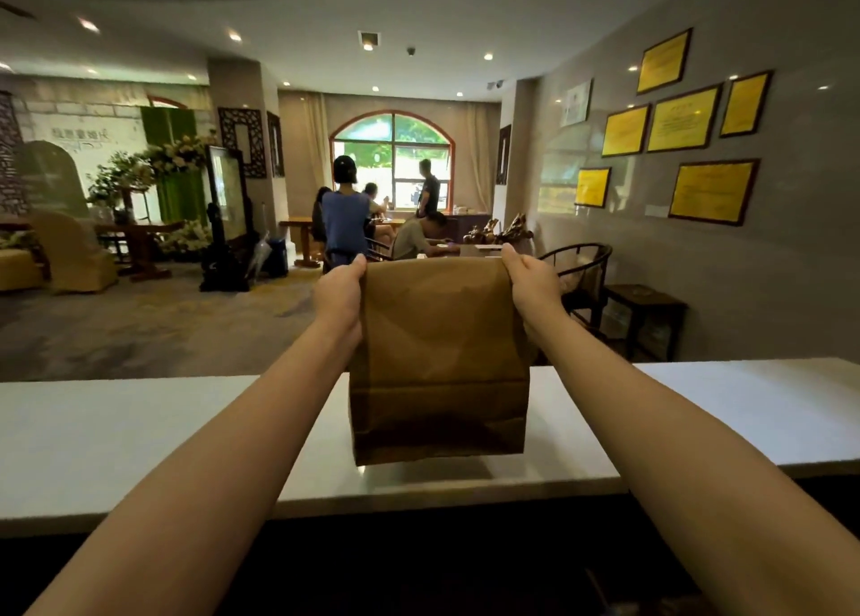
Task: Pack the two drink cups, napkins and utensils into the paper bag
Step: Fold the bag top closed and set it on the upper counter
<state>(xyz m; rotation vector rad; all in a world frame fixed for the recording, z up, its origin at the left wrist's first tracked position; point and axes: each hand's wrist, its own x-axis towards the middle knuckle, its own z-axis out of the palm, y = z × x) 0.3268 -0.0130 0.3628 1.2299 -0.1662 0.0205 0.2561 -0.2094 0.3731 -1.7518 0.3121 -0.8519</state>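
A brown paper bag [440, 364] stands upright on the white counter [139, 434], its top folded shut. My left hand [339, 297] grips the bag's top left corner and my right hand [533, 290] grips its top right corner. The bag's bottom looks slightly raised above the counter, with a shadow beneath it. The drink cups, napkins and utensils are not visible; whatever is in the bag is hidden.
The counter runs the full width of the view, with a dark drop at its near edge. Beyond it is a lobby with several people at a table [400, 224], a dark wooden chair [581, 271] and framed plaques [684, 117] on the right wall.
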